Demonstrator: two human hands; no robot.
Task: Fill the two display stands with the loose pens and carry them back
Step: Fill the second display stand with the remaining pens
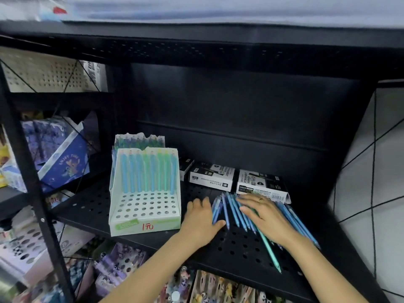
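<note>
Two white display stands sit on the black perforated shelf (229, 248). The front stand (145, 206) has one back row of blue and green pens and many bare holes. The second stand (140, 141) stands right behind it, mostly hidden. A pile of loose blue pens (235, 213) with one green pen (270, 251) lies to the right of the stands. My left hand (200, 217) rests on the left side of the pile with its thumb against the pens. My right hand (265, 217) lies flat over the pile with straight fingers.
Black and white permanent marker boxes (211, 177) (261, 184) lie behind the pens. A blue cartoon box (58, 156) leans on the left shelf. Toy and sticker packs (122, 265) fill the shelf below. A tiled wall (371, 160) closes the right side.
</note>
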